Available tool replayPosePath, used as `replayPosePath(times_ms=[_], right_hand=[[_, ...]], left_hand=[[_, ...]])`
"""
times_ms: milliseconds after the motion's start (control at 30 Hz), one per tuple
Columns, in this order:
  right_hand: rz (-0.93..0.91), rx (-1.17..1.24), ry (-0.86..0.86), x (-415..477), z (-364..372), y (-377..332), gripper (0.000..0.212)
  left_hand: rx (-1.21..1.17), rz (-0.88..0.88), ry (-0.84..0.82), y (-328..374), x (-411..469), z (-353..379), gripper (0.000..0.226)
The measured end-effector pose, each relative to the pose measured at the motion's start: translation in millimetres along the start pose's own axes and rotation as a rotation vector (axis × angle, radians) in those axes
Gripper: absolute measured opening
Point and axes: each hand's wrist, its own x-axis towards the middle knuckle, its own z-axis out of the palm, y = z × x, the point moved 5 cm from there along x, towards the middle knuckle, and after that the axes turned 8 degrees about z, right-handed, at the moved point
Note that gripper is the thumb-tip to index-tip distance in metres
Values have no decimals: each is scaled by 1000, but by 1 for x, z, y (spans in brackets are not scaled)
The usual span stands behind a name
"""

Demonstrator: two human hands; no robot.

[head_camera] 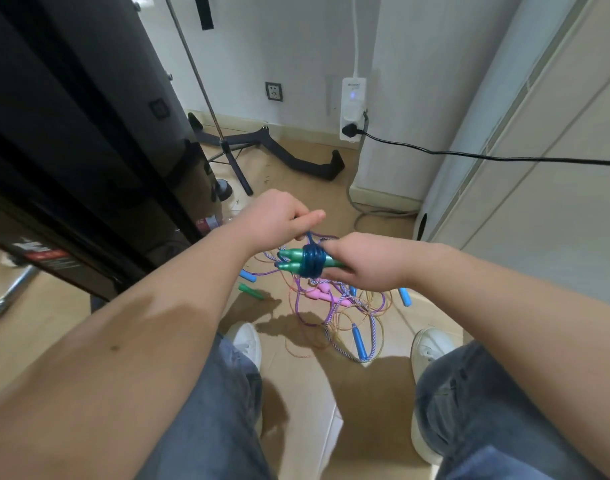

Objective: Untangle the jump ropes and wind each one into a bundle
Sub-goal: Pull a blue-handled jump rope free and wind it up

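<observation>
One rope is almost a bundle. We hold two green handles (291, 260) side by side in our right hand (362, 263), which is closed tight round their back ends. The dark blue cord (312, 262) goes round & round the middle of both handles in a fat coil. Our left hand (277, 216) is up above the coil, fingers pinched shut on the loose end of that cord, thumb sticking out. So we think we're on the last wrap or the tuck-in for this rope, but it's not fastened yet.

Lots is left tho. Down on the tan floor (296, 403), btw our two white shoes, sits the tangled pile (334, 306) of thin ropes, purple, orange & a blue-white braided one, all crossed over each other. In it we see pink handles (322, 293) near the middle, a blue handle (360, 341) low down, another blue handle (404, 296) at the right edge, and one more blue bit at the left. A lone green handle (251, 292) lies left of the pile, apart from it. We can't tell how many ropes are in there, maybe 3 or more. None of those look wound yet.
</observation>
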Motion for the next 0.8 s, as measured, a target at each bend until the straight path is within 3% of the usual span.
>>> replayPosePath(times_ms=[133,233,367,467,567,667,800], right_hand=[[-27,337,226,-8,-27,-3,16],[107,484,436,-7,-42,13,9],[371,457,558,0,-43,36,28],[513,278,536,1,-38,42,28],[569,-68,539,1,-37,39,19],[562,-264,571,4,-35,32,10],[548,-377,617,2,-39,30,39]], left_hand=[[-220,-168,70,-6,0,-2,46],[-374,-287,189,-5,0,-1,38],[-456,-253,232,10,1,0,49],[-329,-187,147,21,1,3,37],[-310,-205,202,24,0,1,30],[-438,-290,300,21,-2,-1,31],[-761,-339,292,21,-3,4,26]])
